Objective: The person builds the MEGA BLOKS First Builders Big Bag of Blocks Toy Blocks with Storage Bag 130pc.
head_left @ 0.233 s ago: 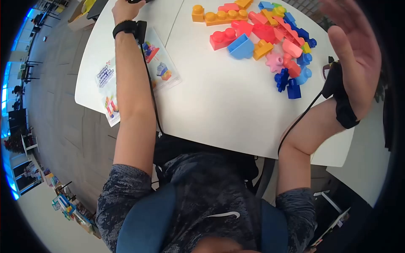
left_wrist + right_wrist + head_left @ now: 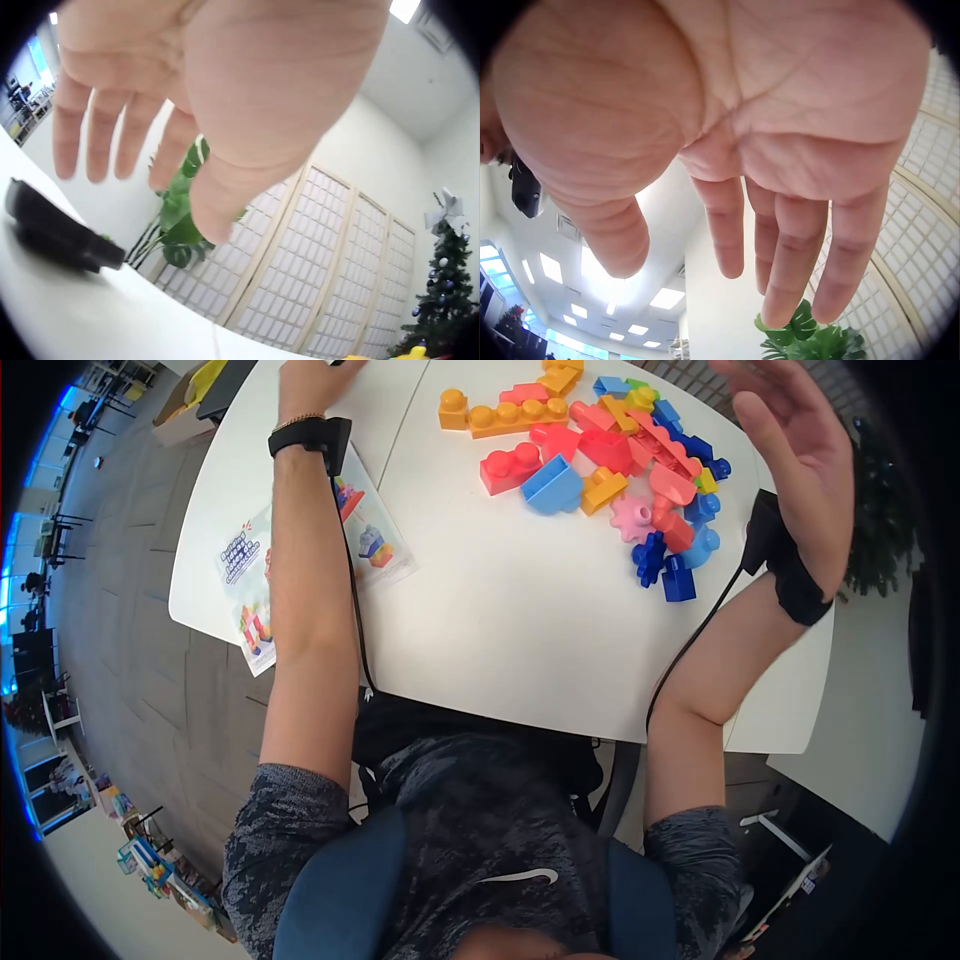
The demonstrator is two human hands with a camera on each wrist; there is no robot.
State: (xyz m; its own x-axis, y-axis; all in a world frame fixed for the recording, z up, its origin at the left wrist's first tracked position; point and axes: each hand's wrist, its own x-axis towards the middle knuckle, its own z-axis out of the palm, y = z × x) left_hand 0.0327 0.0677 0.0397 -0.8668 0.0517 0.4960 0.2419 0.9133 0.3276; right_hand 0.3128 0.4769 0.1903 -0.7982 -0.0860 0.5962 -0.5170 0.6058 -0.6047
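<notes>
The right hand (image 2: pixel 815 475) is raised at the table's right side, open wide, palm bare, thumb apart from its straight fingers, holding nothing. The colorful blocks (image 2: pixel 605 450) lie loosely heaped on the white table (image 2: pixel 500 630) to its left, between both hands but nearer this one. The left hand (image 2: pixel 315 388), well to the left of the heap, is also open and empty, a black object (image 2: pixel 60 232) near its extended fingers; a printed sheet (image 2: pixel 375 550) lies under its forearm.

Grey floor (image 2: pixel 185 680), pale folding screens (image 2: pixel 300 259), and, seemingly, bluish windows (image 2: pixel 22 550).
</notes>
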